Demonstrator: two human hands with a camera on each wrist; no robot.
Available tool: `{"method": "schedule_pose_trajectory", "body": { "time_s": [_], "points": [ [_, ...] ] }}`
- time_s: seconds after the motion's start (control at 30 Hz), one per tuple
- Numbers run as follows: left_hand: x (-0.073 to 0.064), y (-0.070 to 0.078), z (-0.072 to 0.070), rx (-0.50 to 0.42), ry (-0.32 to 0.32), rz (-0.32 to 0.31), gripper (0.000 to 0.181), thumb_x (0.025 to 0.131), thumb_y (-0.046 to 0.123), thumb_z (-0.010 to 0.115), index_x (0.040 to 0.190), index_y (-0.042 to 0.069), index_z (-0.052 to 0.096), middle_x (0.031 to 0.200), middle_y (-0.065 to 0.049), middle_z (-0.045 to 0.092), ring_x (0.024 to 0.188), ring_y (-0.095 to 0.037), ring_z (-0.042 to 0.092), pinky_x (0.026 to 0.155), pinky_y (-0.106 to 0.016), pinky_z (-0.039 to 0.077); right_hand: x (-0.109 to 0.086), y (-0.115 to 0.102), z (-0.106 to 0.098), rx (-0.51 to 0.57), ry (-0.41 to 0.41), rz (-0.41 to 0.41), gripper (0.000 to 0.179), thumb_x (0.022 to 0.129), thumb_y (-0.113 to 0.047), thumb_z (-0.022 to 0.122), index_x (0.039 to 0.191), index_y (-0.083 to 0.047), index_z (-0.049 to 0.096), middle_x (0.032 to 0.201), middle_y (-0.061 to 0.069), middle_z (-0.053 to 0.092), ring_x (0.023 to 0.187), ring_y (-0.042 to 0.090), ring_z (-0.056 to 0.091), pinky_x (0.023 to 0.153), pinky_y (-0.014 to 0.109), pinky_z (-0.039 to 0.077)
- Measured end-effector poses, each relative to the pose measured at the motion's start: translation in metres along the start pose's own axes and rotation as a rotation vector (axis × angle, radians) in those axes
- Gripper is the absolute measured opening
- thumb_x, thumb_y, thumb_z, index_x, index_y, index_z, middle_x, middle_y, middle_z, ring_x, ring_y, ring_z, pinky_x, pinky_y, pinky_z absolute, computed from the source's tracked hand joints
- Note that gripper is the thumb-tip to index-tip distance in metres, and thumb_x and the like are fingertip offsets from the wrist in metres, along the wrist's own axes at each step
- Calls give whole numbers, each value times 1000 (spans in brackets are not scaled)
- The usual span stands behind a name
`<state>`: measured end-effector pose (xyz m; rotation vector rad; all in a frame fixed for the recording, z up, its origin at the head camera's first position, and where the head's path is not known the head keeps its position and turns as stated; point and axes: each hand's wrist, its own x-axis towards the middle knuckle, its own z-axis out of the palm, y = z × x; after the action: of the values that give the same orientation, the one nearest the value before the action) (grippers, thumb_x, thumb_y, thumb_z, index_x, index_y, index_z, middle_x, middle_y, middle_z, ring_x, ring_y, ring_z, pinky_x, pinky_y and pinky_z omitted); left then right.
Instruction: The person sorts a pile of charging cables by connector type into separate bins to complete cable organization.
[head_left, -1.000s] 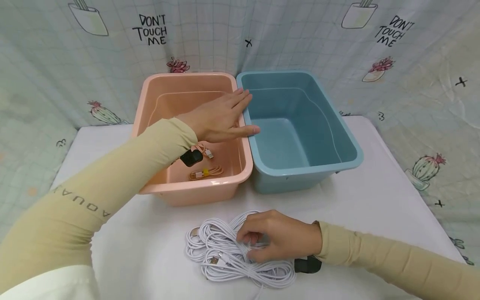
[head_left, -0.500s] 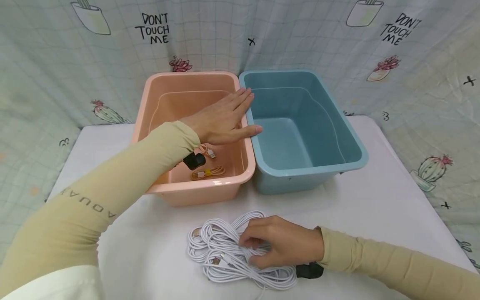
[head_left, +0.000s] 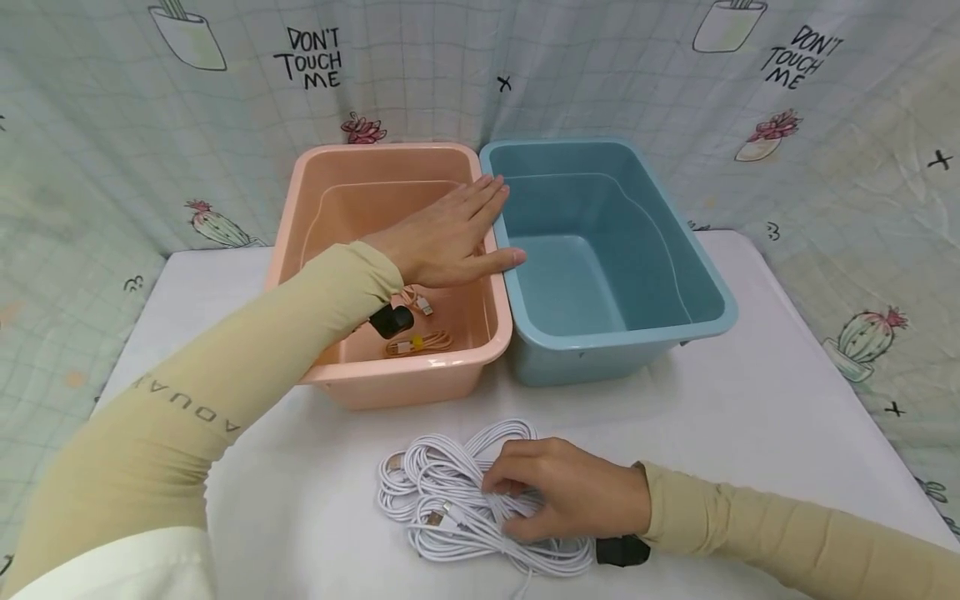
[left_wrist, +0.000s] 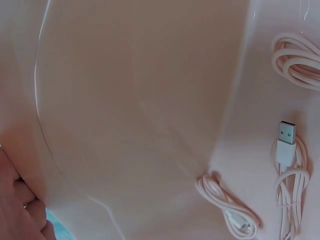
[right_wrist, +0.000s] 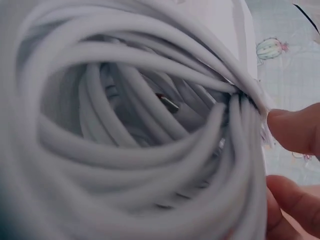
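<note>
White cables (head_left: 438, 471): coiled heap on the table (head_left: 330, 492), just in front of the pink bin (head_left: 405, 387) and a bit off to its right. Metal plug (head_left: 435, 517) shows on the heap's side nearer the pink bin's left edge.

Right hand (head_left: 566, 487): on the heap, in front of the pink bin. Fingers curled in, small gap to the thumb, pinching one coil where its strands bunch tight. Right wrist view confirms thumb tip (right_wrist: 292, 127) against that bunch.

Left hand (head_left: 450, 237): palm down across the pink bin's right rim, fingers straight, thumb out to the side, holding nothing. Fingertips and thumb reach over the blue bin (head_left: 573, 367), which stands right of the pink bin, rims side by side.

Pink cables (left_wrist: 292, 187): on the pink bin's floor. Left wrist view gets three coils, one cut off by the frame edge. One has its USB end (left_wrist: 286, 132) facing up; head view shows a yellow tie (head_left: 417, 342) on one.

Tan sleeves (head_left: 787, 521) on both arms. Printed curtain (head_left: 420, 75) hangs behind the pink bin: cacti, "DON'T TOUCH ME".
</note>
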<state>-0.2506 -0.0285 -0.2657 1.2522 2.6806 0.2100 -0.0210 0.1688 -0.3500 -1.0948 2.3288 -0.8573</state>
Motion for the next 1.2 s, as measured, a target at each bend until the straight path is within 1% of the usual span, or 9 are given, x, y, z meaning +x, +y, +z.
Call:
{"method": "schedule_pose_trajectory", "body": {
  "time_s": [0.13, 0.27, 0.37, 0.5, 0.6, 0.77, 0.9, 1.07, 1.2],
  "points": [
    [0, 1, 0, 4, -7, -2, 96, 104, 70, 30, 166, 5, -2, 176, -11, -7, 165, -27, -7, 136, -47, 2, 0, -4, 1, -17, -10, 49, 36, 86, -24, 86, 117, -16, 71, 95, -10, 61, 83, -3, 51, 74, 8, 49],
    [1, 2, -1, 8, -6, 1, 95, 104, 69, 31, 166, 5, -1, 176, -12, -6, 165, -28, -7, 136, -47, 2, -2, -10, 2, -77, -47, 84, 44, 82, -33, 89, 120, -19, 70, 106, -11, 64, 90, -4, 54, 82, 11, 53],
    [2, 2, -2, 10, -8, 4, 96, 104, 70, 31, 166, 5, -1, 176, -12, -6, 166, -28, -7, 136, -47, 2, -5, -13, 5, -155, -45, 51, 49, 80, -40, 90, 121, -20, 69, 112, -10, 64, 96, -3, 56, 88, 14, 54],
    [3, 3, -2, 13, -13, 7, 97, 103, 71, 31, 166, 5, -1, 176, -12, -7, 165, -28, -7, 136, -45, 1, -9, -15, 9, -218, -13, -4, 51, 78, -44, 90, 119, -21, 70, 110, -10, 64, 96, -2, 56, 87, 13, 53],
    [3, 3, -2, 15, -17, 6, 97, 103, 71, 30, 166, 5, -2, 176, -11, -7, 165, -28, -7, 136, -45, 1, -9, -17, 12, -233, -15, -28, 48, 80, -41, 90, 118, -20, 71, 106, -11, 64, 93, -2, 52, 83, 11, 50],
    [2, 1, -2, 10, -21, 3, 97, 103, 71, 30, 166, 5, -3, 176, -12, -8, 165, -28, -8, 136, -45, 0, -6, -21, 15, -253, -56, -23, 49, 85, -34, 86, 127, -17, 67, 110, -10, 66, 96, -3, 56, 86, 13, 53],
    [2, 0, -2, 11, -20, 3, 96, 104, 70, 30, 166, 4, -3, 176, -12, -8, 165, -28, -8, 136, -45, 1, -5, -25, 17, -325, -59, -42, 54, 86, -33, 85, 133, -15, 63, 114, -7, 67, 100, -2, 60, 91, 17, 57],
    [2, 1, -2, 12, -16, 10, 97, 104, 70, 30, 166, 4, -2, 176, -12, -7, 165, -28, -7, 136, -46, 1, -7, -27, 20, -438, 1, -115, 55, 84, -27, 85, 133, -14, 63, 109, -7, 67, 97, 0, 62, 90, 18, 58],
    [3, 1, -2, 14, -20, 8, 97, 103, 71, 30, 166, 5, -3, 176, -11, -8, 165, -28, -7, 136, -45, 1, -9, -26, 22, -477, 77, -158, 51, 81, -18, 82, 129, -14, 66, 103, -8, 67, 91, 1, 63, 85, 16, 57]
  ]
}}
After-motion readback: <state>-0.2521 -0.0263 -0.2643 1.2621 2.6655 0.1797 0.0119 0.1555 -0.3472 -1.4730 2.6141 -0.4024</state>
